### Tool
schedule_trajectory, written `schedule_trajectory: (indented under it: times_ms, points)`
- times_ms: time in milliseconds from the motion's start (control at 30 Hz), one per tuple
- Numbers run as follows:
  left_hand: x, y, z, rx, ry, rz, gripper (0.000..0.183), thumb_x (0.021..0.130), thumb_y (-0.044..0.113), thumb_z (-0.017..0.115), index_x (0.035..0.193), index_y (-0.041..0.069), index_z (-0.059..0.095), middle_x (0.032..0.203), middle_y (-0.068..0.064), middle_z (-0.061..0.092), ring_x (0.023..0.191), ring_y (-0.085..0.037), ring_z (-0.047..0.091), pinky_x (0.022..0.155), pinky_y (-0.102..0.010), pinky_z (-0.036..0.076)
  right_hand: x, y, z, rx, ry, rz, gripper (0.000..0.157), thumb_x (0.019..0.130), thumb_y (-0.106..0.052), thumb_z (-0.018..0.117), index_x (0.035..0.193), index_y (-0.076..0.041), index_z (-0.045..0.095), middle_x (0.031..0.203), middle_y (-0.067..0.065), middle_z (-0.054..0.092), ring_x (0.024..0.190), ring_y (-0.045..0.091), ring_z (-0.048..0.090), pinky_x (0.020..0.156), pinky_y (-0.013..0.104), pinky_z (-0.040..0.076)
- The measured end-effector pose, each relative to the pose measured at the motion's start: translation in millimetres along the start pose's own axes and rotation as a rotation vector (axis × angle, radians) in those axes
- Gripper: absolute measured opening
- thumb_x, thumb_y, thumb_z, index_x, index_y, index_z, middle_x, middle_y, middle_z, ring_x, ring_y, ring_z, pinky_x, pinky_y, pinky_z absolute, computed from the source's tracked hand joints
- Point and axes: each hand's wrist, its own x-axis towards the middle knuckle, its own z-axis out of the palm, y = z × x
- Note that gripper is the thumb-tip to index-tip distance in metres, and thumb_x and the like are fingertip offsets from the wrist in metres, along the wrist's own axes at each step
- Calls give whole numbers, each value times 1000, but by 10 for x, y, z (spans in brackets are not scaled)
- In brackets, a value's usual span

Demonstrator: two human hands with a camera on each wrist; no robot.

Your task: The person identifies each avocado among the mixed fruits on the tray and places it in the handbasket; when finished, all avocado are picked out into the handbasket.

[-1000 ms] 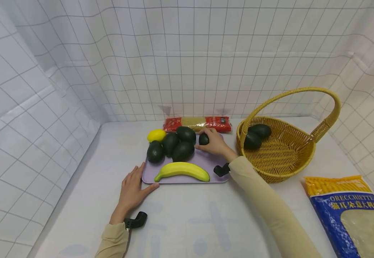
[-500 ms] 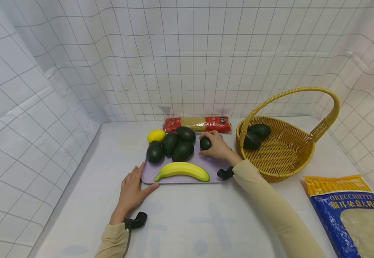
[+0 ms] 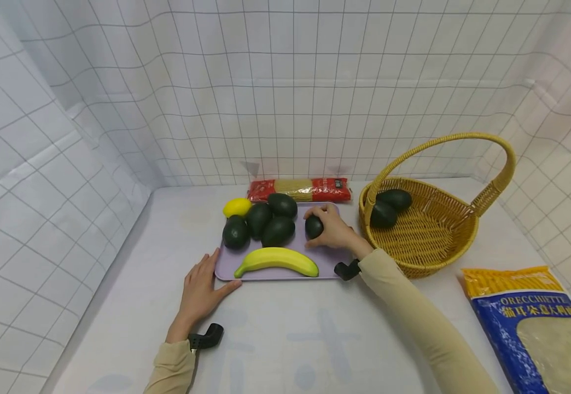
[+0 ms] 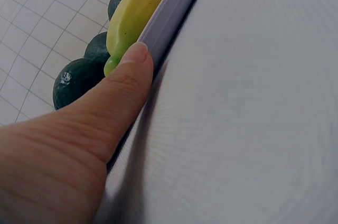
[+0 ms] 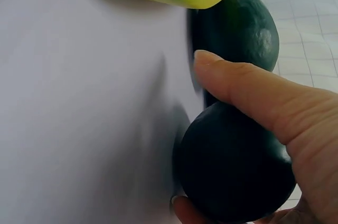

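Drawing one avocado [image 3: 313, 227] slightly nearer to us than a second ago, our right hand [image 3: 333, 230] curls fingers and thumb round it at the tray's [image 3: 227, 261] two o'clock side; it now seems free to be handled apart from the four avocados [image 3: 278, 232] at eleven. We rest a straight-fingered left hand [image 3: 200, 290] at the tray's eight o'clock corner, thumb touching the near edge. Bare tray shows between the held avocado and the banana [image 3: 277, 259] at six. The basket [image 3: 428, 246] stands at three, bare floor showing; we mind its rim and handle [image 3: 462, 135].
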Motion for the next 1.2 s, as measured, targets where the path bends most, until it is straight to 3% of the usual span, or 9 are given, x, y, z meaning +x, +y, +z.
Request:
schedule_trajectory:
  times_ms: [333, 767, 967, 1200]
  points:
    - [1, -13, 9, 4, 3, 5, 95, 81, 50, 70, 149, 2, 23, 148, -25, 30, 138, -40, 18, 107, -58, 10, -45, -4, 16, -4, 6, 11, 62, 70, -21, 86, 122, -12, 54, 127, 21, 29, 107, 37, 46, 92, 52, 40]
    - [4, -15, 12, 6, 1, 8, 95, 81, 50, 70, 150, 2, 23, 148, -25, 29, 138, -40, 17, 107, -58, 10, -165, -31, -26, 53, 78, 26, 59, 76, -38, 78, 127, -19, 54, 120, 16, 38, 102, 33, 51, 85, 50, 46]
    - [0, -15, 7, 4, 4, 8, 96, 81, 50, 70, 150, 2, 23, 148, -25, 29, 138, -40, 17, 107, -58, 9, -210, -80, -62, 93, 137, -26, 60, 77, -37, 78, 128, -19, 54, 117, 14, 39, 101, 32, 51, 85, 48, 47]
    - [1, -19, 15, 5, 9, 11, 95, 81, 49, 71, 149, 2, 24, 148, -24, 30, 138, -40, 18, 107, -58, 10, -287, -148, -120, 110, 231, -160, 57, 75, -31, 81, 125, -20, 56, 117, 10, 42, 101, 28, 49, 86, 48, 46]
